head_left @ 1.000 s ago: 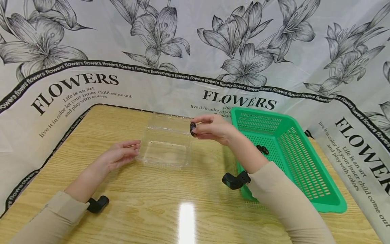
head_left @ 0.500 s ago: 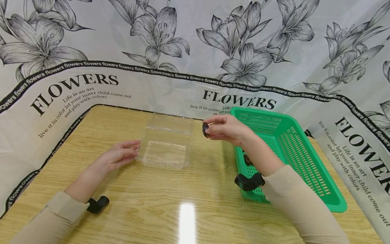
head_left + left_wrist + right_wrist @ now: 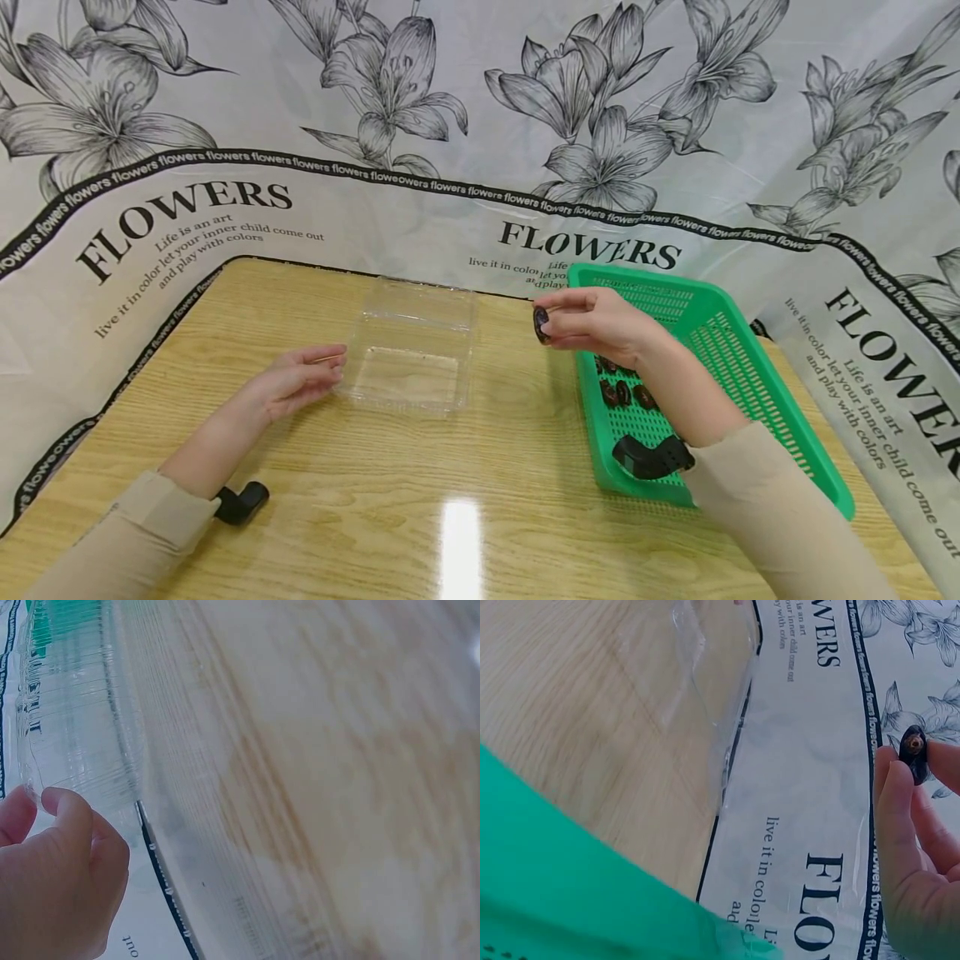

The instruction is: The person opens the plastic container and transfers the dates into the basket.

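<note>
My right hand (image 3: 600, 321) pinches a dark, glossy date (image 3: 541, 325) between thumb and fingertips, in the air between the clear plastic box and the green basket. The right wrist view shows the brown stem end of the date (image 3: 913, 754). My left hand (image 3: 303, 379) is at the left side of the clear plastic box (image 3: 408, 379), which stands on the table with its lid raised at the back. In the left wrist view, thumb and forefinger of the left hand (image 3: 67, 862) pinch the edge of the box.
The green plastic basket (image 3: 776, 400) stands at the right, partly behind my right forearm. Several dark dates (image 3: 643, 397) lie in it. A white curtain (image 3: 420, 200) with a flower print hangs behind the wooden table (image 3: 360, 500).
My right hand has moved right with the date, away from the box and toward the basket, uncovering more dates there. The left hand and the box have stayed put.
</note>
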`<action>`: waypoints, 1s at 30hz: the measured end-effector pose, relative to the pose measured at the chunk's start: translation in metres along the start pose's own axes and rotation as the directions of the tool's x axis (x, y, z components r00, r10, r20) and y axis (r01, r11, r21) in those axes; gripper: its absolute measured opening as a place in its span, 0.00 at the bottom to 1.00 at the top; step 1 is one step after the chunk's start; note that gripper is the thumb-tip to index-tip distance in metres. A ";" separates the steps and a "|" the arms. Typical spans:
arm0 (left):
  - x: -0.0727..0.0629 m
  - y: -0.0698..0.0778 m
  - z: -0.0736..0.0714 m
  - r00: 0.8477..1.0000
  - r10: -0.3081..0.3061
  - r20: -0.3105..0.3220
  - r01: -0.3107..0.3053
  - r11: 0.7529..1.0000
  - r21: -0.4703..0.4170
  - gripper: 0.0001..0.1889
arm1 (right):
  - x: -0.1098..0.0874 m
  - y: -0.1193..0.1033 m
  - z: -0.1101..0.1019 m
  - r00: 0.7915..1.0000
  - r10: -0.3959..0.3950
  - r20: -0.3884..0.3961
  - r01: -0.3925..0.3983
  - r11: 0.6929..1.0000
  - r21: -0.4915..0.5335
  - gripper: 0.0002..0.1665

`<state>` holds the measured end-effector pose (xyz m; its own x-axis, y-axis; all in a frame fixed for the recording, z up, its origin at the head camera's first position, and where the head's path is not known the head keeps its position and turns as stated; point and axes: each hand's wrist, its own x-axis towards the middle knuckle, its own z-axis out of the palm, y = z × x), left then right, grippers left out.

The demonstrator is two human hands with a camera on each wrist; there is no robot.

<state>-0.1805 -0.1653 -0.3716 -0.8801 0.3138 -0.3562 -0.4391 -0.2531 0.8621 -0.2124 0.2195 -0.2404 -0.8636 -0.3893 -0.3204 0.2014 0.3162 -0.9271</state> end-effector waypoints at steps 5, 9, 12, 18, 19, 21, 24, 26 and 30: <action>0.000 0.000 -0.001 1.000 0.003 0.000 -0.003 1.000 0.004 0.36 | -0.008 0.000 -0.011 1.000 -0.010 0.011 0.010 1.000 -0.011 0.32; 0.000 -0.001 -0.001 1.000 0.002 -0.004 -0.002 1.000 0.009 0.36 | -0.014 0.002 -0.022 1.000 -0.010 0.015 0.010 0.999 -0.031 0.32; 0.000 0.000 0.000 1.000 -0.001 -0.009 0.001 1.000 0.010 0.36 | -0.019 0.003 -0.030 1.000 -0.005 0.008 0.005 0.999 -0.033 0.28; 0.000 0.000 -0.001 1.000 -0.004 -0.010 0.004 1.000 0.014 0.36 | -0.028 0.007 -0.046 1.000 -0.008 0.013 0.008 1.000 -0.025 0.18; 0.000 0.000 -0.001 1.000 -0.005 -0.011 0.005 1.000 0.019 0.36 | -0.030 0.009 -0.048 1.000 -0.008 0.011 0.009 1.000 -0.026 0.18; 0.000 0.000 -0.001 1.000 -0.005 -0.013 0.005 1.000 0.028 0.36 | -0.033 0.011 -0.052 1.000 -0.009 0.004 0.009 1.000 -0.026 0.18; -0.001 -0.001 -0.001 1.000 -0.003 -0.014 0.004 0.999 0.040 0.36 | -0.037 0.015 -0.059 1.000 -0.008 -0.012 0.008 1.000 -0.016 0.18; -0.001 -0.001 -0.001 1.000 -0.002 -0.014 0.003 0.999 0.038 0.36 | -0.039 0.020 -0.064 1.000 -0.007 -0.019 0.007 1.000 0.006 0.18; -0.001 -0.004 -0.001 1.000 0.003 -0.012 -0.002 0.999 0.051 0.36 | -0.045 0.034 -0.074 1.000 -0.003 -0.024 0.004 0.999 0.033 0.19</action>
<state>-0.1779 -0.1662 -0.3746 -0.8834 0.3021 -0.3582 -0.4275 -0.2065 0.8801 -0.2013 0.3119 -0.2434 -0.8751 -0.3695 -0.3124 0.2130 0.2856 -0.9344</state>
